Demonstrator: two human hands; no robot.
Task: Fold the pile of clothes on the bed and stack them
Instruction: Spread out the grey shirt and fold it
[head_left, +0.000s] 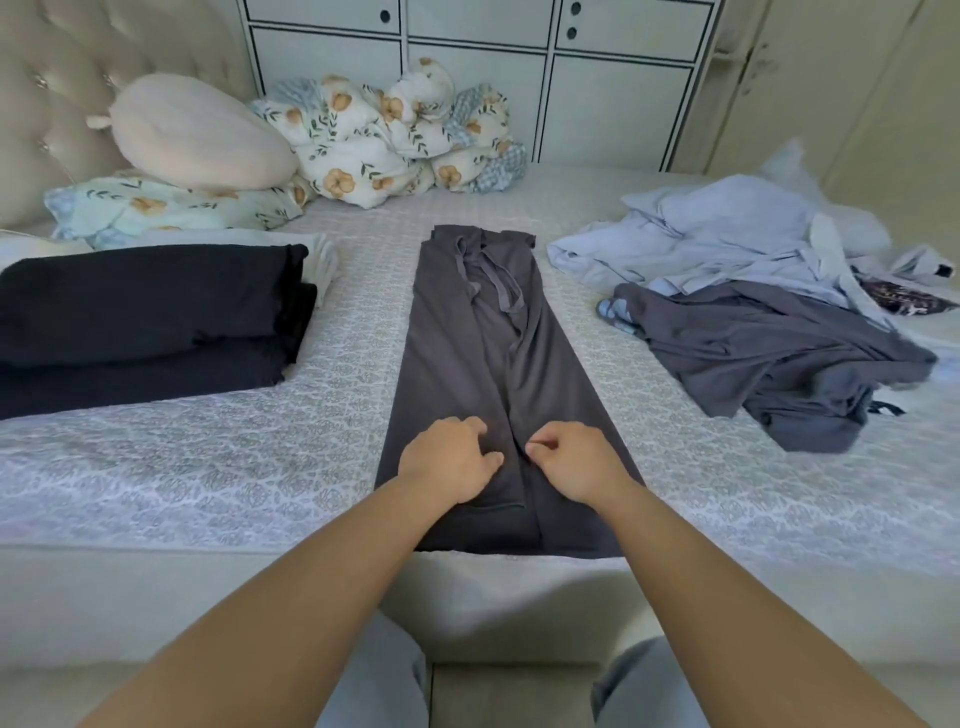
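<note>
A dark grey garment (478, 374), seemingly drawstring trousers folded lengthwise, lies in a long strip down the middle of the bed (208, 467), its waistband and loose ties at the far end and its near end reaching the mattress edge. Both hands rest on its near part, close together but not touching. The left hand (451, 460) lies with fingers loosely curled on the cloth; the right hand (574, 457) has its fingers bent with thumb and forefinger drawn together over a central crease. Whether either hand actually pinches fabric is hard to make out, since the fingertips blend into the dark cloth.

To the left sits a stack of folded black clothes (145, 322), its left side cut off by the frame edge; a white piece peeks out behind it. To the right lies the unfolded pile (737, 301): pale blue garments heaped over a crumpled grey one, with a small dark patterned piece at the frame's right edge that cannot be identified. How many items the pile holds cannot be told.

At the head of the bed a cream pillow (197, 135) leans on a bunched floral duvet (395, 135), in front of white cupboard doors (613, 104) cut off at the top
</note>
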